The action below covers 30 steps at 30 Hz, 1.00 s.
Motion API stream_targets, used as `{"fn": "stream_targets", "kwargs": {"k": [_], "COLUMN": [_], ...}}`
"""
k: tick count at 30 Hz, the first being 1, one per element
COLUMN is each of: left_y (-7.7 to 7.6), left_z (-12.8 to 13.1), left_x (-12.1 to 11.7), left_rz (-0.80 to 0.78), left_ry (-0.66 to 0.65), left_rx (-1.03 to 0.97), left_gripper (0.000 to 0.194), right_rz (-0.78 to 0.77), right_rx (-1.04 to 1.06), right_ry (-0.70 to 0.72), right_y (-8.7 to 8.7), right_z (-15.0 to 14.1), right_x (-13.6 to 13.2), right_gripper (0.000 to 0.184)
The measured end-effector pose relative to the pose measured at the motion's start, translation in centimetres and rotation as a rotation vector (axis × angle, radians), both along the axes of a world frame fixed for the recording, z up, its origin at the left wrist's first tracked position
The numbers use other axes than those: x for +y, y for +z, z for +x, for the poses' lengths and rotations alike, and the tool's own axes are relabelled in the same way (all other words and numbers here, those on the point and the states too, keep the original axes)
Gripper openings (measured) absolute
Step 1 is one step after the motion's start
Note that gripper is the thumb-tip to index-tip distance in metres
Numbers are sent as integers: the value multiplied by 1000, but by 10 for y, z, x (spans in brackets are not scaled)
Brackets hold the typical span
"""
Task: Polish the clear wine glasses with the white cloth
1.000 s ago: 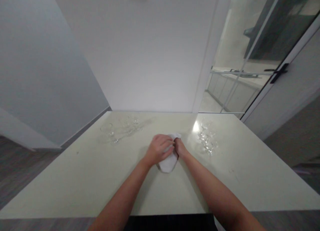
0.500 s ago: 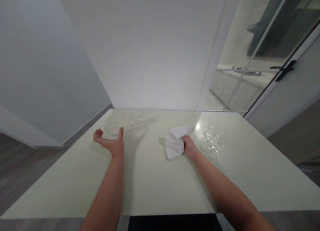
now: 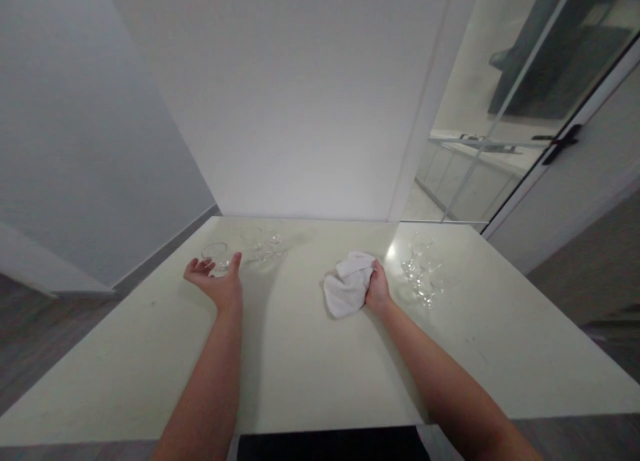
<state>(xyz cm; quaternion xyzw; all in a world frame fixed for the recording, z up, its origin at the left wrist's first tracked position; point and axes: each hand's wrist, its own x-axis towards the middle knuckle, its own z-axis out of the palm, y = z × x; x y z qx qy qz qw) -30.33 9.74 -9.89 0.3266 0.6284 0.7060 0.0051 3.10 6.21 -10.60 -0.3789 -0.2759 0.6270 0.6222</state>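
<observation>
My left hand (image 3: 217, 281) is at the left of the table, palm toward a clear drinking glass (image 3: 215, 250) with a round rim. Its thumb and fingers are spread apart on either side of the glass's near side; whether they touch it I cannot tell. A crumpled white cloth (image 3: 345, 288) is gripped in my right hand (image 3: 379, 289), bunched between thumb and fingers and spreading leftward just over the tabletop.
Several clear glasses (image 3: 267, 242) stand to the right of my left hand. More clear glassware (image 3: 423, 271) is grouped right of the cloth. Behind the pale table (image 3: 320, 374) rises a white panel (image 3: 300, 114); a glazed door (image 3: 470, 154) is at the right.
My left hand has come slightly closer around the glass, its fingers still spread. My right hand has turned a little, and the cloth has shifted and unfolded somewhat leftward. The view has tilted slightly.
</observation>
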Motion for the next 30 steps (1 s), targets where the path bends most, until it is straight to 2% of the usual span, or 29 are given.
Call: {"fn": "stream_targets", "kwargs": {"k": [9,15,18,21,23,25,27,30], "left_y": [0,-2,6,19,26,29,28,26], "left_z": [4,7,11,19,28,43,62,91], "left_x": [0,2,-2,-8,-12,-18,-24,-34], "left_rz": [-25,27,85,225,330,345,276,112], "left_ry": [-32,-23,53,108,1,-175,-340,-612], "left_rx": [-41,-88,-51,29,30,4,-26,-45], "left_gripper": [79,70,60,47,35,29,32,48], "right_rz": [73,63,37,101,144,180,219,337], "right_rx": [-50,-71,-151,-91,-71,-133,-263,-478], "right_ry": [35,-99,-116,-44,-14,-10,-3,54], "right_y": [7,-6,-10,-7,-5,-7,-13,-24], "right_z": [-8,-10,-8,-9,-11,-12,-13,-11], "right_x": [-8,-2,0,-2,-5,-7,-9,-14], "right_gripper": [58,45,40,47,49,45,45,48]}}
